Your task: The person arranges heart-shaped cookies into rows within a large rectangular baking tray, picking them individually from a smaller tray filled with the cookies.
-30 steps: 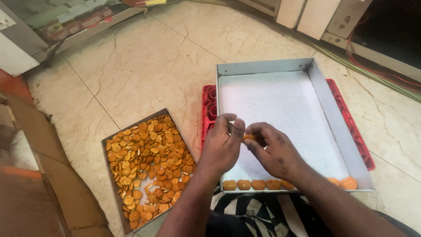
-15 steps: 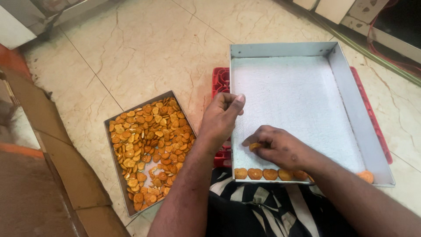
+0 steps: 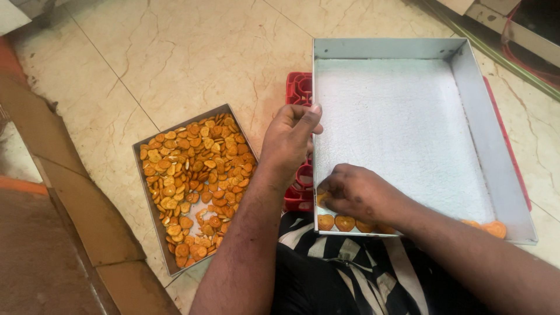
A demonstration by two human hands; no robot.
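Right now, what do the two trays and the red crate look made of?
Big tray: likely sheet metal, matt grey, thin folded walls, white textured liner inside. Small tray: also looks metal, darker and duller, thin rim. Crate: probably moulded plastic, glossy red, round cut-outs. Left hand touches the big tray's rim.

Our right-hand fingers (image 3: pixel 335 189) rest in the big tray (image 3: pixel 513 192), biscuit row (image 3: pixel 344 223) just below them. Crate (image 3: pixel 298 87) under tray. Left-hand fingers (image 3: pixel 300 125) at tray's left wall; small tray (image 3: pixel 153 227) of biscuits further left.
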